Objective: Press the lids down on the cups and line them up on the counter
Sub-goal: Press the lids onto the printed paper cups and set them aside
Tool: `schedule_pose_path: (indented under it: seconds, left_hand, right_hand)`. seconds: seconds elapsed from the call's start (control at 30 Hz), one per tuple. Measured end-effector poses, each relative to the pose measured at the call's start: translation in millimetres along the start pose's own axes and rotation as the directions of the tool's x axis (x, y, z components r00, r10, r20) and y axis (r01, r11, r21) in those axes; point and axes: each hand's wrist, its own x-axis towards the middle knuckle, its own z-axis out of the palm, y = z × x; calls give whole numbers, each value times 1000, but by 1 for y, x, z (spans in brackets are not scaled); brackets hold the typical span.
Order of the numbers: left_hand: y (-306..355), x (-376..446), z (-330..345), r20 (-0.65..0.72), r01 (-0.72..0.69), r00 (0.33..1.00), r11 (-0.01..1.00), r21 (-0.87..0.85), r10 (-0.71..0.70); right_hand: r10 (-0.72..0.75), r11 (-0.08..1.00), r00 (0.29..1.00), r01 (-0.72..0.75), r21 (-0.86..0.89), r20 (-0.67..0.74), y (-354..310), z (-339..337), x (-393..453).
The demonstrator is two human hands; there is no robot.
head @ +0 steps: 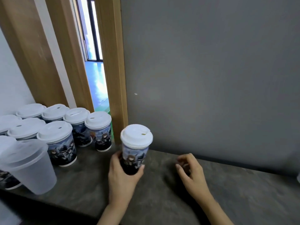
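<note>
Your left hand (123,174): grips lidded cup (134,153) upright, centre of tabletop (243,200), lid (136,136) on. Your right hand (190,169): right of cup, fingers loosely curled, holding nothing. Lidded cups (65,127): grouped far left. Pitcher (30,166): near left.

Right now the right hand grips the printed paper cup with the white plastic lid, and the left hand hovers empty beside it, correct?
No, swapped: the head view shows the left hand gripping the printed paper cup with the white plastic lid; the right hand hovers empty beside it.
</note>
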Motion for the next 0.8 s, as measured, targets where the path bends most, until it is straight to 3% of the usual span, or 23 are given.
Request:
schedule_pose_path:
  seconds: [0.1,0.17,0.27,0.4,0.63,0.8]
  left_hand:
    - [19,-6,25,113,-155,981,988,-26,157]
    - [22,-7,33,192,-297,936,955,-18,295]
    - [19,-11,29,248,-414,878,910,-32,409]
    - [15,-10,24,222,-472,845,873,-121,487]
    - [22,-13,21,370,-409,797,878,-250,477]
    - [19,-11,21,493,-193,820,951,-240,291]
  right_hand:
    - [161,915,987,-143,378,-16,6,-7,-3]
    - [197,837,980,-169,521,0,14,-13,-3]
    - [136,801,989,-145,581,59,17,-21,-3]
    - [96,785,990,-141,603,106,13,-19,-3]
    - [175,755,983,-169,634,53,14,-24,-1]
    - [201,707,976,-202,678,81,15,-24,0]
